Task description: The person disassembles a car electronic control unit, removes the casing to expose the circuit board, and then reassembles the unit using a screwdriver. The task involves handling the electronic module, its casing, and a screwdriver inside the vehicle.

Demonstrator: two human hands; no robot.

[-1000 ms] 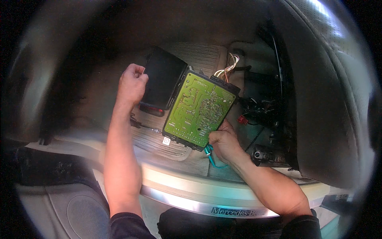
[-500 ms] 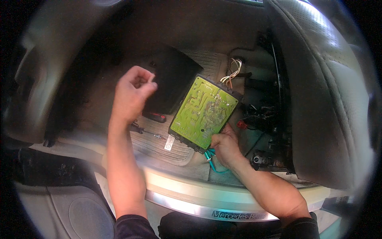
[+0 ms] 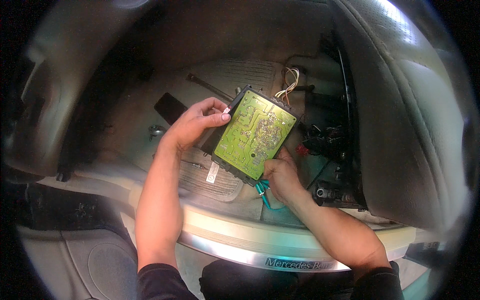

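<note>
A green circuit board (image 3: 257,135) sits in a black housing (image 3: 235,171), tilted and facing up. My right hand (image 3: 284,175) is closed on the lower right edge of the housing, thumb on top. At the board's upper left edge, my left hand (image 3: 202,120) has its thumb and fingers pinched together. Something small and pale with a red spot shows at its fingertips, too small to name. White and brown wires (image 3: 288,82) loop from the far end of the housing. Teal wires (image 3: 263,192) hang at the near end, beside my right hand.
A ribbed mat (image 3: 220,187) lies on the car floor with a metal bar (image 3: 207,86), a flat black object (image 3: 170,107) and a white tag (image 3: 212,173). The seat (image 3: 400,125) bounds the right, with dark wiring (image 3: 325,140) below it. A metal door sill (image 3: 225,250) runs along the front.
My left hand has moved right to the board's edge. The dark panel left of the board no longer covers the mat, exposing the metal bar and flat black object. My right hand keeps its grip.
</note>
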